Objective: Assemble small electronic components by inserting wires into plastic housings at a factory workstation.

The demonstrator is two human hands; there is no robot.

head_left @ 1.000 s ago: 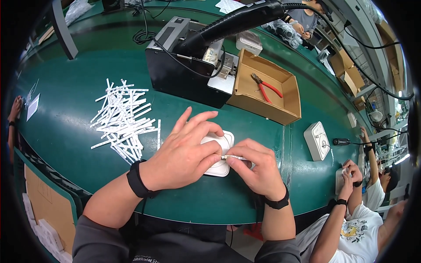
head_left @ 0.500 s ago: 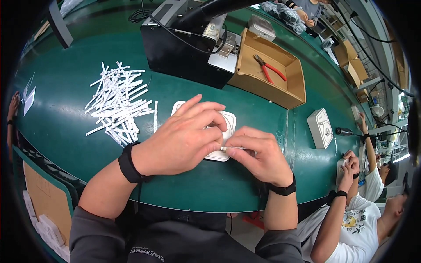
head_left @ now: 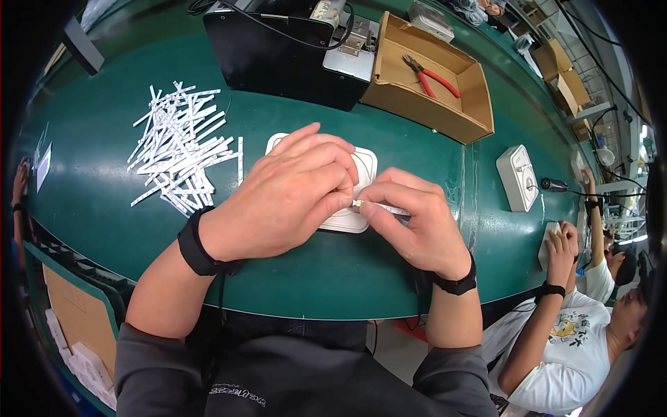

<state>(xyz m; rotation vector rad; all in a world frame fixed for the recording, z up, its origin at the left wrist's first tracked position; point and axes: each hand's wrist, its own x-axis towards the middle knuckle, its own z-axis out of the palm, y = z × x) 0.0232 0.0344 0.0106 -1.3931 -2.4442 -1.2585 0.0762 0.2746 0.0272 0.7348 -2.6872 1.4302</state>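
Observation:
A white, round-cornered device (head_left: 367,165) lies on the green table in front of me, much of it covered by my hands. My left hand (head_left: 281,198) reaches over its left part; thumb and index finger pinch at the near edge, and what is between them is too small to make out. From the right, my right hand (head_left: 420,226) pinches a thin white strip (head_left: 394,209) between thumb and index finger, with a small pale end (head_left: 358,205) pointing at the left fingertips. The two sets of fingertips almost meet over the device.
Left lies a loose pile of printed white strips (head_left: 182,146). A black machine (head_left: 278,59) stands behind, beside an open cardboard box (head_left: 431,115) holding red-handled cutters (head_left: 434,78). Another white device (head_left: 515,177) is at right, near a co-worker's hands (head_left: 561,243).
The view has tilted slightly, so the table and machine sit higher in the picture. My hands keep their pinch over the device; more of the white strip shows at my right fingers.

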